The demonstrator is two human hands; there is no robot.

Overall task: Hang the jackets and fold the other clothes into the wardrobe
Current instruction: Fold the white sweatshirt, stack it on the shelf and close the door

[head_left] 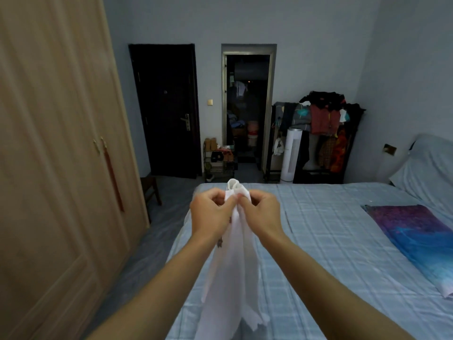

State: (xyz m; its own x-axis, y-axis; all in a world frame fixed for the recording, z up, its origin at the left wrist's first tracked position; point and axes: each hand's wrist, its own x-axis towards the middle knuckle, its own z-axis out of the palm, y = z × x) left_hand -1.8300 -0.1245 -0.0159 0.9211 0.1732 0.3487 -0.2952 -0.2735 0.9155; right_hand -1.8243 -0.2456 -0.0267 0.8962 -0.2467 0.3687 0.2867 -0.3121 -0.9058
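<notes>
Blue checked bed [331,241], wooden wardrobe [54,155] left, doors shut. Left hand [210,212] and right hand [262,212] held up together, each grip pinched on white garment [232,266] hanging above the bed.

Wardrobe [56,155] left — bed [331,241] right, rack [323,133] behind.

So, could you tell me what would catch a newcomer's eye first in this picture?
Dead centre, the left hand and right hand pinch the top of a white garment that hangs down over the near corner of the blue checked bed. A tall closed wooden wardrobe fills the left side, and a crowded clothes rack stands against the far wall.
</notes>
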